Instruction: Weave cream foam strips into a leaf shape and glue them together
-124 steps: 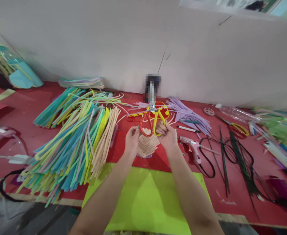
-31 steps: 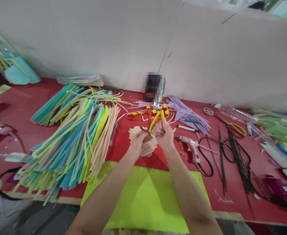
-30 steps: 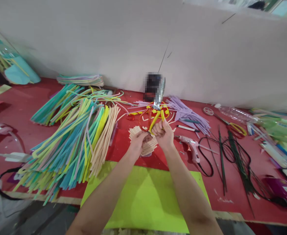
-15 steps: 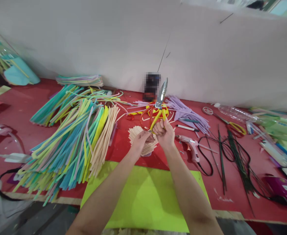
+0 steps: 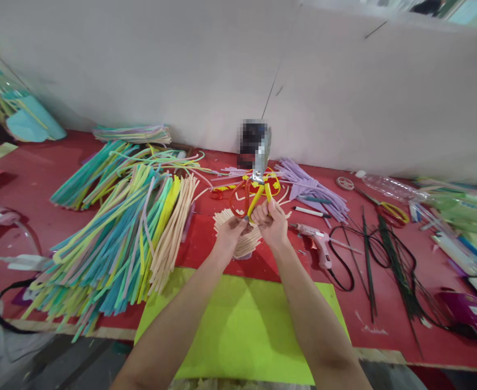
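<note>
A pair of scissors (image 5: 258, 174) stands upright between my hands, metal blades pointing up and away from me. My right hand (image 5: 274, 226) is closed around the yellow handle loop. With its fingertips, my left hand (image 5: 229, 234) pinches at the bottom of the red handle loop. Whatever else those fingertips may hold is too small to make out. Just beneath both hands lies a pile of beige fuzzy stems (image 5: 245, 249), partly covered by them.
Multicoloured fuzzy stems (image 5: 116, 249) are heaped at left, purple ones (image 5: 315, 189) at back right. A pink glue gun (image 5: 322, 246), a pen (image 5: 309, 212) and other scissors (image 5: 391, 214) lie to the right. A yellow-green sheet (image 5: 242, 325) lies under my forearms.
The scissors have shifted a little left and slightly lower, their blades now in front of the blurred dark object. Both hands keep their hold, the left fingers a bit farther left.
</note>
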Demonstrator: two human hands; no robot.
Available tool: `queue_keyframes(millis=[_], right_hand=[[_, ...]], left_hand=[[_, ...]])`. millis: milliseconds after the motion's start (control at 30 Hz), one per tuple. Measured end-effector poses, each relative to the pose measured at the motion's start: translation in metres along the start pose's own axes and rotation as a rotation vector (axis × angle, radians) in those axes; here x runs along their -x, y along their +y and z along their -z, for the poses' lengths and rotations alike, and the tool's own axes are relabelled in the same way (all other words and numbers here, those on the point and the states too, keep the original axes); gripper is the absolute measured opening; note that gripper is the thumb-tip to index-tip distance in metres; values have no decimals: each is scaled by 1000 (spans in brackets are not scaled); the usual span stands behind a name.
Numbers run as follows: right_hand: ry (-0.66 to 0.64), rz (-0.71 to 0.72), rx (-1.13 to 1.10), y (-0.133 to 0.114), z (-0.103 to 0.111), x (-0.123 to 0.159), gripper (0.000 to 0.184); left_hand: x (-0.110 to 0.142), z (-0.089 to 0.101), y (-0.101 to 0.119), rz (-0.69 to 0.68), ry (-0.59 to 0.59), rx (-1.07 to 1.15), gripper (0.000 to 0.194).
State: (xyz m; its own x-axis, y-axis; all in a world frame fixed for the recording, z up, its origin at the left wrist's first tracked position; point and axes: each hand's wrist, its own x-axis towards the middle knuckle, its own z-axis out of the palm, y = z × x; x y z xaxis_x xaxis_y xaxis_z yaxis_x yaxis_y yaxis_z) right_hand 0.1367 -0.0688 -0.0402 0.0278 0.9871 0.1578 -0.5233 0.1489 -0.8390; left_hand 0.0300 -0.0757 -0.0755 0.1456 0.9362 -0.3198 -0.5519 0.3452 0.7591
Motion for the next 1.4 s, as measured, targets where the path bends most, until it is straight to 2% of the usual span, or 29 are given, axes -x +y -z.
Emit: queue_keyframes(millis=[300,467,633,767,933,1133,1300,1400], right_hand=[[-59,42,27,0,2,0,38],[-43,45,13,-2,0,0,38],[-48,33,-66,-3,1,0,36],[0,29,-99,-3,2,-2,39],[93,29,-86,-2,3,-4,44],[109,36,-185,-4,0,-5,43],[134,9,-204,-4,-1,-6,44],[131,-5,-232,-4,-2,-5,44]], left_hand=[[4,0,9,100,-44,59,18],[6,1,9,133,-67,85,15],[5,2,6,103,-107,38,17],[3,1,3,38,-134,-69,24],[2,0,2,-87,-105,-230,20],[9,2,11,-311,-1,-392,6],[17,3,17,-713,83,-653,4],[20,2,18,-861,40,-735,4]])
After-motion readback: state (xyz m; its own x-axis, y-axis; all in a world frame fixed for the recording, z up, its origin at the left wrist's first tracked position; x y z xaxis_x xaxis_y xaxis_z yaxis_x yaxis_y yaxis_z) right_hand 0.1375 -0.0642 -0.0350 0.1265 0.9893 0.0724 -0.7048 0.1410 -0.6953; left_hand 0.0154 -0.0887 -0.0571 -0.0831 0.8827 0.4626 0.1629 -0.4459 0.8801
